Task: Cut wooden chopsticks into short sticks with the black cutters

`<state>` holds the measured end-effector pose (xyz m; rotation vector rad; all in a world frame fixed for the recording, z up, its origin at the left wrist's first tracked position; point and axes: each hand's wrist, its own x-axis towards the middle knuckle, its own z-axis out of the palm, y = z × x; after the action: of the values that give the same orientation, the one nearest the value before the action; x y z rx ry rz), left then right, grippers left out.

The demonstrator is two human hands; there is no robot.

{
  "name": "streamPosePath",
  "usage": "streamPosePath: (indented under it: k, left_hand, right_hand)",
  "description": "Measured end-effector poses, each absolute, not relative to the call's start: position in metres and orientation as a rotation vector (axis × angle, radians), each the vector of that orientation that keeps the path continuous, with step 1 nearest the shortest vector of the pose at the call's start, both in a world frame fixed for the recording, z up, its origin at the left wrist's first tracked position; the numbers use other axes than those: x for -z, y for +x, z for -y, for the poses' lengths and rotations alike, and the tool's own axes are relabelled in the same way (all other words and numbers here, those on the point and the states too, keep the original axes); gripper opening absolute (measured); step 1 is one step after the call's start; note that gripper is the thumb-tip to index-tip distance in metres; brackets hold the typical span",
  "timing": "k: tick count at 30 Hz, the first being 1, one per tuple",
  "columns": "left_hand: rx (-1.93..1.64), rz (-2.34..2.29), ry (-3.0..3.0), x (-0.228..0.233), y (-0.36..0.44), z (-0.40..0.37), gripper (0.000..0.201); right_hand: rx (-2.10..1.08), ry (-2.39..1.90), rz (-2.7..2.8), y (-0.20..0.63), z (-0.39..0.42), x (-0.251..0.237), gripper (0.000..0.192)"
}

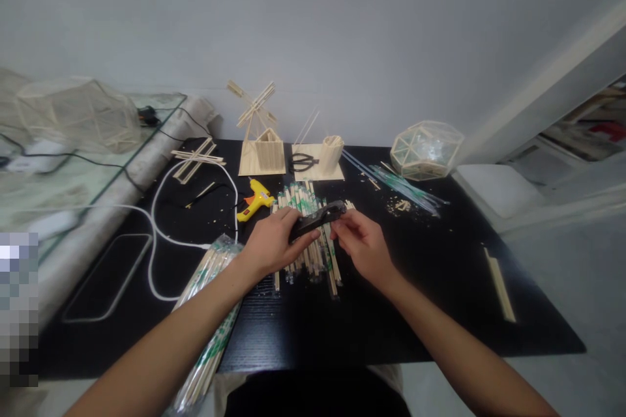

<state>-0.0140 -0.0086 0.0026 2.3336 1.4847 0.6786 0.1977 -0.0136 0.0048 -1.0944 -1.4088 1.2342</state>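
My left hand (274, 238) is wrapped around a black hand tool (317, 219), which looks like a pair of pliers or cutters and points to the right. Close to its tip, my right hand (362, 241) has its fingers pinched together; what sits between them is too small to make out. Below both hands lies a pile of wooden chopsticks (298, 264), many in clear wrappers with green print. A yellow glue gun (255, 201) rests just left of the pile. Beside my left forearm is a large clear pack of chopsticks (208, 339).
Behind stand a stick windmill model (270, 153) and a board with a stick cup (332, 155) and black scissors (304, 162). A geometric stick frame (428, 150), empty wrappers (411, 189) and loose sticks (499, 287) are to the right. A white cable (154, 228) loops at left.
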Motion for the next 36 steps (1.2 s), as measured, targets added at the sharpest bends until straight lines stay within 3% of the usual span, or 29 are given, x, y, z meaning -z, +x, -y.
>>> streamPosePath:
  k: [36]
  left_hand:
    - [-0.468,-1.659,2.380,-0.0046,-0.0060,0.0117,0.060]
  right_hand:
    - [-1.201,-1.110,1.396,0.1998,0.0106,0.0044,0.027]
